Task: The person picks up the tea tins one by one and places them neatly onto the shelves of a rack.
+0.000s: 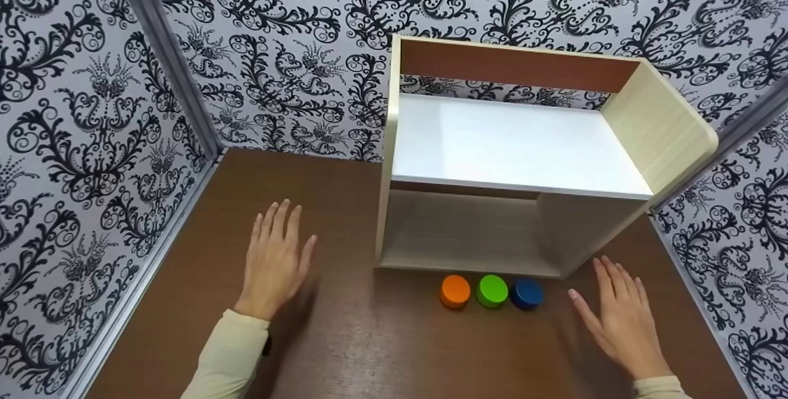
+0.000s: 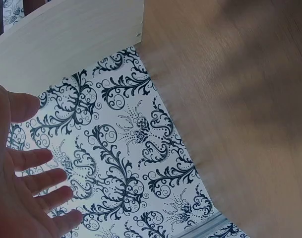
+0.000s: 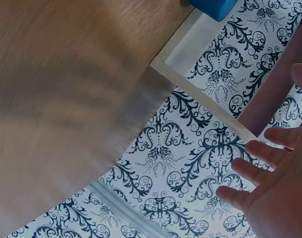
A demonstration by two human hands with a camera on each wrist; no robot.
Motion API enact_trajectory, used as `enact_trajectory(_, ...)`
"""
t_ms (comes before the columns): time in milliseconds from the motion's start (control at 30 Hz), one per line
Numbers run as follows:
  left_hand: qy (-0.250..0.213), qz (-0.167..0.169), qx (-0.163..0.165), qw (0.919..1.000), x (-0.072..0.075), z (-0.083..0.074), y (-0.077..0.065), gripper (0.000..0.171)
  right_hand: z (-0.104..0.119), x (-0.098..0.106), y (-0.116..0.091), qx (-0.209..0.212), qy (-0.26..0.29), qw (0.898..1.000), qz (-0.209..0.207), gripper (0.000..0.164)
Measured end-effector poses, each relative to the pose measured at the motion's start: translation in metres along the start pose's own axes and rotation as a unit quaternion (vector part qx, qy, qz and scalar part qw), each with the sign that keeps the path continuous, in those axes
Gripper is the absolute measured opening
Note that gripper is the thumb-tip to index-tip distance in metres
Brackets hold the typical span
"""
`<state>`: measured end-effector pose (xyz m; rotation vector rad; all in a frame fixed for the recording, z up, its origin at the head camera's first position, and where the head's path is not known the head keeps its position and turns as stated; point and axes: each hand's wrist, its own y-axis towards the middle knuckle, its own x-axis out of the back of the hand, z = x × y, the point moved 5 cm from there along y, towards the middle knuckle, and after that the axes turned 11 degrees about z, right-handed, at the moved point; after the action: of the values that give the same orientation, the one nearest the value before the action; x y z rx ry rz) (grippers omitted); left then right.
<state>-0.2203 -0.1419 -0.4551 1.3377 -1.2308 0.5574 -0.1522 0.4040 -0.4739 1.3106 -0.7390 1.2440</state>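
My left hand (image 1: 274,266), fingers extended, hovers over the left part of the brown table and holds nothing. On the other side, my right hand (image 1: 625,319) is also empty, its fingers spread beside the shelf's lower right corner. Between the hands, an orange round lidded container (image 1: 455,292), a green one (image 1: 492,291) and a dark blue one (image 1: 527,294) stand in a row. The blue one is nearest to my right hand; its edge also shows in the right wrist view. Just behind the row stands a small two-level shelf unit (image 1: 523,140).
The shelf unit has a white middle board (image 1: 505,140), pale wood sides and a reddish-brown back strip (image 1: 517,66). Patterned black-and-white walls (image 1: 289,66) surround the brown table (image 1: 369,350) at the back and both sides, with grey metal strips along the edges.
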Motion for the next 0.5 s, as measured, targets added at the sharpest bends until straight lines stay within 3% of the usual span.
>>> enact_trajectory(500, -0.003, -0.004, -0.007, 1.0, -0.0043, -0.0024, 0.0009, 0.045, 0.0035, 0.0043, -0.002, 0.008, 0.003, 0.999, -0.039, 0.059)
